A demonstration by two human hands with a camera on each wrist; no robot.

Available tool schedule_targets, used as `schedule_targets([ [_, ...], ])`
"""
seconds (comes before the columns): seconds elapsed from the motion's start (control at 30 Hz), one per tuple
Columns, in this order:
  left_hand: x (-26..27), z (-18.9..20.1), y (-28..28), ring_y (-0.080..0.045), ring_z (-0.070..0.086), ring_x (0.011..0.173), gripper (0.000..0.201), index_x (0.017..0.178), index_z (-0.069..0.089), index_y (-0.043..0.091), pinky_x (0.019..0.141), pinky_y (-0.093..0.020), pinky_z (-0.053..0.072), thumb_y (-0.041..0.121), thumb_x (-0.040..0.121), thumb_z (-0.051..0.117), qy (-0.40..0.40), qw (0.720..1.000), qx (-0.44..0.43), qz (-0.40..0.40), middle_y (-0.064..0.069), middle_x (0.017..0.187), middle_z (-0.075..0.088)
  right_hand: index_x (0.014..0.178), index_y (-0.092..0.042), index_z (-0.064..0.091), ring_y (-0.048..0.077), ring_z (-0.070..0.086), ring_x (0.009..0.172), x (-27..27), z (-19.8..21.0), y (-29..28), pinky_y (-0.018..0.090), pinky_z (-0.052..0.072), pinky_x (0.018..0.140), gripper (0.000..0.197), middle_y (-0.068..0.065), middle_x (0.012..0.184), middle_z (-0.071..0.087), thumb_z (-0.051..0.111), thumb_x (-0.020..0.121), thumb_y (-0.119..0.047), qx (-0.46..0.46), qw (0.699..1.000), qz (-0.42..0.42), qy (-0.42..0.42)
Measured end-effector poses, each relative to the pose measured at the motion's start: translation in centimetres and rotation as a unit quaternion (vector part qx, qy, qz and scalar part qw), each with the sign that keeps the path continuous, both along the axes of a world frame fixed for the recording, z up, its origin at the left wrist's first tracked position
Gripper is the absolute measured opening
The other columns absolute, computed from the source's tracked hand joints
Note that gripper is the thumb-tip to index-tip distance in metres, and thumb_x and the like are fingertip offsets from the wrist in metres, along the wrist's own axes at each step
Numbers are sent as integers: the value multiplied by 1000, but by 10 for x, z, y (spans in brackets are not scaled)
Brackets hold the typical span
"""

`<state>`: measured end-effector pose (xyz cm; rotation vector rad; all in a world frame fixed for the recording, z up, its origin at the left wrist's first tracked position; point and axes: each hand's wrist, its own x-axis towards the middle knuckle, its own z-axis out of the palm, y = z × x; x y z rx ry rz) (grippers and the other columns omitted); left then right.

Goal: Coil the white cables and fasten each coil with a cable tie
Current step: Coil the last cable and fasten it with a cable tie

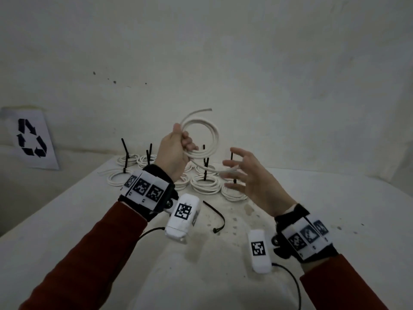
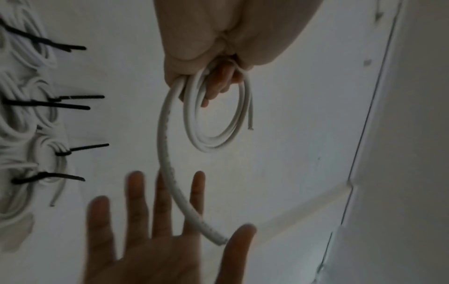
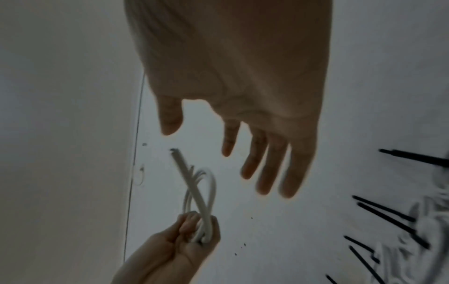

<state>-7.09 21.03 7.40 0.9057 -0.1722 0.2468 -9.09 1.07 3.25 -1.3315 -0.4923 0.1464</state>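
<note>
Nearest to the person, 2 red sleeves (image 1: 93,249) are seen, and a band with black and white squares is worn on each wrist. A small white box (image 1: 182,217) hangs under the left wrist and another under the right wrist. A loose black cable tie (image 1: 215,214) is laid on the white counter (image 1: 67,220), just past the left box, with nothing touching it.

Above the counter, the right hand (image 1: 248,177) is held open, with its fingers spread and straight. Nothing is gripped by it. The free end of the white cable (image 2: 170,173) is seen lying across these fingers in the left wrist view, but whether it is touched cannot be told, as the hand is blurred.

A little farther and higher, the white cable (image 1: 201,135) is gripped by the left hand (image 1: 174,153). The fingers are curled round it. The cable is wound into a round coil of a few loops and is held up in the air. 1 short end sticks out at the top of the coil, and the long end hangs down toward the right hand.

Behind the hands, many finished coils (image 1: 205,184) are laid together on the counter. Each is bound with a black tie, and the tie tails stick up.

Farthest away, a white sheet with a black recycling sign (image 1: 31,139) is leaned against the wall on the left.
</note>
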Motion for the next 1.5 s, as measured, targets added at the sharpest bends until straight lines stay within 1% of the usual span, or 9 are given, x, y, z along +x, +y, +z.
schedule_targets([
  [0.07,2,-1,0,-7,37,40,43,69,41,13,58,-22,46,34,103,25,-9,999,-40,4,7,43,35,128,-26,54,29,65,105,-7,-9,9,40,53,90,71,9,121,60,84,66,-40,14,999,25,-38],
  [0.17,1,-2,-10,-7,38,40,43,70,40,13,57,-22,48,34,104,24,-14,997,-72,-6,7,43,35,119,-13,61,31,67,103,-15,-11,33,33,55,87,44,14,115,65,70,77,-25,54,992,-70,-86],
  [0.37,-14,-9,-21,-7,37,41,38,78,46,13,64,-26,46,34,103,27,-5,997,-68,-37,7,46,32,114,0,54,16,64,53,0,-2,53,22,52,51,25,5,68,67,54,96,-18,214,948,-235,2],
  [0.47,-20,-18,-25,-8,35,44,33,83,47,11,61,-24,48,29,103,30,-24,999,5,-34,6,48,31,97,-3,52,12,49,40,10,0,53,23,42,41,16,7,56,59,59,95,-18,172,943,-284,35],
  [0.57,-20,-23,-24,-8,35,44,32,80,45,10,60,-22,48,27,103,30,-22,999,40,-24,6,49,31,80,-3,56,11,39,41,15,-1,48,22,34,43,13,4,48,48,59,92,-6,56,962,-267,-13],
  [0.7,-14,-28,-20,-6,36,40,33,78,42,11,58,-22,44,27,103,29,3,1000,26,-15,7,46,34,88,-2,64,7,49,46,10,-1,40,14,40,48,11,6,60,57,54,94,-1,-8,984,-168,-53],
  [1.0,-10,-44,-33,-7,33,46,35,74,41,12,52,-21,36,26,104,28,27,994,78,77,3,54,31,102,-1,65,20,60,84,-6,0,48,33,49,86,28,8,85,64,44,99,-19,235,968,-3,91],
  [1.3,-25,-41,-17,-21,51,64,32,81,55,2,71,-30,45,15,97,30,125,983,12,-134,-7,59,50,104,-11,70,8,59,70,-2,-15,39,24,50,70,16,-2,80,68,59,93,-11,131,968,-213,-30],
  [1.5,-21,-45,-22,-12,44,45,34,106,41,23,58,-30,41,-5,92,27,114,993,42,-14,-5,62,51,98,-9,72,10,61,68,0,-12,42,21,52,66,11,4,78,69,64,90,-11,74,970,-227,-51],
])
